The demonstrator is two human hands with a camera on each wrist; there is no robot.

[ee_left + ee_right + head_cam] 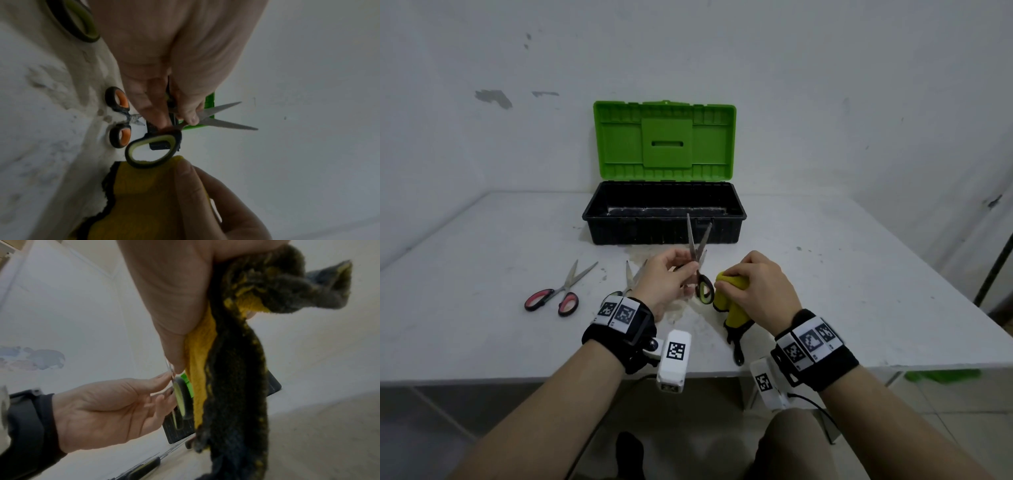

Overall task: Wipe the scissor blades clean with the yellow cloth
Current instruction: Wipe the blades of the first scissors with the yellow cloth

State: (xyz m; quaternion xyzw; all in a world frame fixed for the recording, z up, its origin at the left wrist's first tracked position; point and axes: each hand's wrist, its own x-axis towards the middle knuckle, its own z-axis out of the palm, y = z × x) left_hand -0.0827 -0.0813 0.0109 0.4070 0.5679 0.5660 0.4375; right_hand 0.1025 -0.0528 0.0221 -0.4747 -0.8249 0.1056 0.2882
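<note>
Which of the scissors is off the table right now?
The green-handled scissors in the left hand, blades open and pointing at the toolbox. The red-handled scissors and the pair behind the left wrist lie flat.

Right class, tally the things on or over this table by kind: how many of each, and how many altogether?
Scissors: 3 (held pair in the left hand, red-handled pair, half-hidden pair behind that hand)
yellow cloth: 1, gripped by the right hand
toolbox: 1, lid open
Total: 5
</note>
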